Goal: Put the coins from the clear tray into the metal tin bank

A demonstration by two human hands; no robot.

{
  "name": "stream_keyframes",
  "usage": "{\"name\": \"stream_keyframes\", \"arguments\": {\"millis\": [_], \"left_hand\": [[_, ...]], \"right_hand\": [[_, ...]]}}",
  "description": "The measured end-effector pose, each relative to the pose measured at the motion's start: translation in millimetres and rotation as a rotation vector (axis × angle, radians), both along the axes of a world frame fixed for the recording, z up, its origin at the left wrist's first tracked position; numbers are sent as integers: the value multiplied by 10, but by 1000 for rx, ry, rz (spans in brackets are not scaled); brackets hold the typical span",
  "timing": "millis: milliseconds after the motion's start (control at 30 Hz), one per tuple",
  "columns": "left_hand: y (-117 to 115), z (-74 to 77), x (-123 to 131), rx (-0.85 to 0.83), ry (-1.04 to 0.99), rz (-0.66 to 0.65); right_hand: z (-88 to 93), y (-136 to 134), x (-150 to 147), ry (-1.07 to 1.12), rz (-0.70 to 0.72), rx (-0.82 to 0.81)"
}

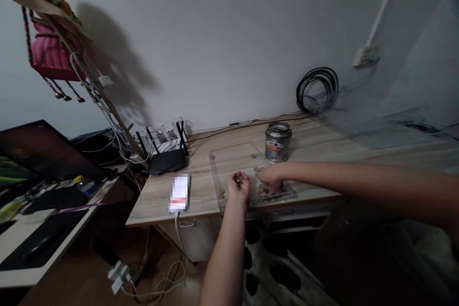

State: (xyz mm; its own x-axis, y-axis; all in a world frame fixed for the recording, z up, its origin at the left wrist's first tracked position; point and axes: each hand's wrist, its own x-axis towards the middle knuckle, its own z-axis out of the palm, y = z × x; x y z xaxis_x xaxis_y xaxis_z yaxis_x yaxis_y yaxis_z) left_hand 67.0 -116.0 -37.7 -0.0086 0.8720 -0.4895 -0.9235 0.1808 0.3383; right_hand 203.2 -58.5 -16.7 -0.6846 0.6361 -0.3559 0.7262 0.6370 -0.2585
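My left hand (239, 185) is palm up over a clear plastic tray (233, 153), its fingers curled round something small and dark, perhaps coins. To its right, my right hand (271, 178) reaches down with bent fingers among coins (257, 191) at the tray's front right; its fingertips are hidden, so what they hold cannot be made out. More coins lie at the tray's left edge, and single ones rest near its back corners. A metal tin (278, 142) with a printed label stands upright behind my right hand.
A phone (180, 192) with a cable and a black router (168, 160) are left of the tray. Coiled black cable (317, 90) leans on the wall. A laptop (46, 153) is far left; a drawer handle (188, 224) is below the table edge.
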Motion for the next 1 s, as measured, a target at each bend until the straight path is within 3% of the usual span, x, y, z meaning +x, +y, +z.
{"name": "stream_keyframes", "arguments": {"millis": [100, 200, 333, 467, 567, 667, 1000], "left_hand": [[14, -11, 27, 3, -37, -39], [23, -15, 54, 44, -57, -98], [17, 3, 45, 60, -23, -92], [0, 22, 18, 18, 6, -50], [-9, 23, 6, 18, 22, -59], [-18, 17, -12, 22, 51, -80], [-23, -3, -24, 29, 180, -72]], "right_hand": [[330, 35, -93, -12, 11, -35], [640, 85, -246, 128, 6, -55], [803, 173, -329, 189, -9, -4], [560, 234, -212, 17, -106, 210], [276, 217, -118, -70, -133, 279], [105, 216, -77, -124, -125, 300], [48, 412, -15, -136, -75, 307]]}}
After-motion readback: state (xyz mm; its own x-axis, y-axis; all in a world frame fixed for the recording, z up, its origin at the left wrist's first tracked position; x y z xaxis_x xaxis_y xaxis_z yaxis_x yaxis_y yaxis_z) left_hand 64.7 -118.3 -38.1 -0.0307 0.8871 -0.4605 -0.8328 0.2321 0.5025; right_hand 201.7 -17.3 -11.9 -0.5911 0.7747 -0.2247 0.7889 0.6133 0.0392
